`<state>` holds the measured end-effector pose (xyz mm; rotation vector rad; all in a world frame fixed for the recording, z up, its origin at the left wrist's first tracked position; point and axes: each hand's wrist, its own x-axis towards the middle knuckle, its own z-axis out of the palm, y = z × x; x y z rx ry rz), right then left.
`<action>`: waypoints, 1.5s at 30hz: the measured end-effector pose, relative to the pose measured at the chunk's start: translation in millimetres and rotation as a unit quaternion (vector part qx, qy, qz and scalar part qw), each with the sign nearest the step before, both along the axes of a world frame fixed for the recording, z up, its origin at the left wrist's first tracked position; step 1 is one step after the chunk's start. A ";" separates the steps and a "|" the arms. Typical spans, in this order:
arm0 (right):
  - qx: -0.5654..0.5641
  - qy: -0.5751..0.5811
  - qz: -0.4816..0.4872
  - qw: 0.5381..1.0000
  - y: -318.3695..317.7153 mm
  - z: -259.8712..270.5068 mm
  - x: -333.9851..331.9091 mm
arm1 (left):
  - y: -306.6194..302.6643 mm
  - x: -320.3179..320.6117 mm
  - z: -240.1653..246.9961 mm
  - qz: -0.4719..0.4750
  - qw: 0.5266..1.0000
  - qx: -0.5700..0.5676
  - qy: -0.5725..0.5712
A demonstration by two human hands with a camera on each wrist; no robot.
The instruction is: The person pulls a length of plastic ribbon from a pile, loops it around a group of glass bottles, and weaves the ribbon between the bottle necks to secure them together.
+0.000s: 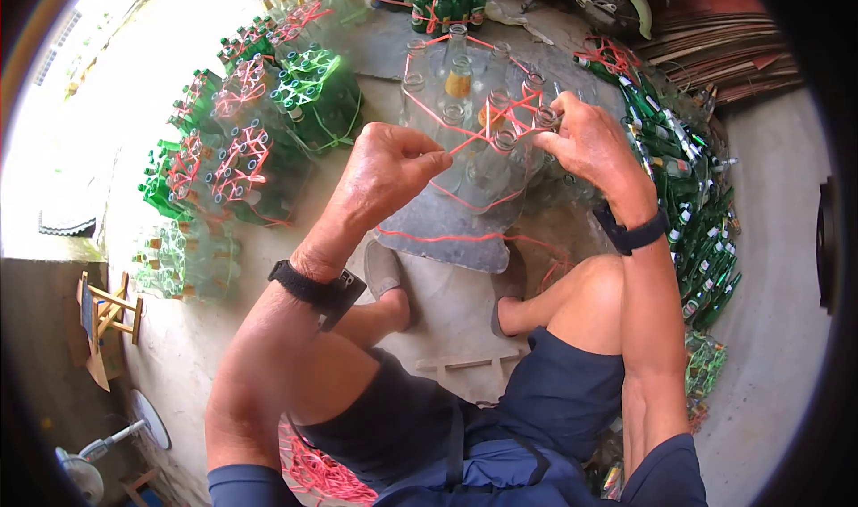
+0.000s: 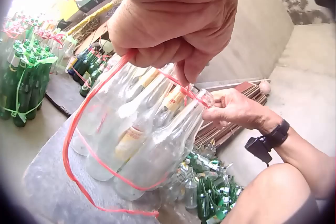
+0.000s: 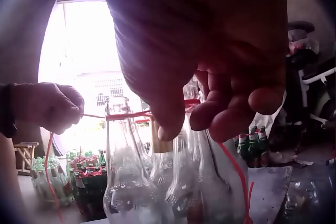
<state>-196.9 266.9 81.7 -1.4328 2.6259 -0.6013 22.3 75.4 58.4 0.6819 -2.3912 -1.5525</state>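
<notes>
A cluster of clear glass bottles (image 1: 458, 83), some with orange labels, stands upright on a grey slab (image 1: 438, 230). Pink plastic twine (image 1: 429, 105) runs around the necks and zigzags between them; another loop circles the bodies lower down. My left hand (image 1: 393, 163), at the cluster's near left, pinches the twine between thumb and curled fingers, drawn taut from a bottle neck. A slack tail of twine (image 2: 68, 155) hangs from that hand to the slab. On the right side, my right hand (image 1: 590, 141) grips a bottle neck (image 2: 206, 99) between thumb and fingers, beside the crossing twine.
Tied bundles of green bottles (image 1: 313, 92) and clear ones (image 1: 188, 257) stand to the left. Loose green bottles (image 1: 688, 212) are heaped on the right. More pink twine (image 1: 326, 467) lies on the floor by the seated person's leg. A small wooden stool (image 1: 112, 310) is at far left.
</notes>
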 end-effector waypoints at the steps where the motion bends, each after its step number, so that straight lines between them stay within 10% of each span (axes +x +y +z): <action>1: 0.003 0.013 -0.038 0.999 2.3 5.0 6.9 | -1.0 0.4 0.6 0.002 1.000 0.000 0.000; 45: -0.052 -0.010 0.137 0.989 -4.8 -6.2 7.8 | 18.1 -11.6 -2.6 0.000 0.997 -0.036 0.067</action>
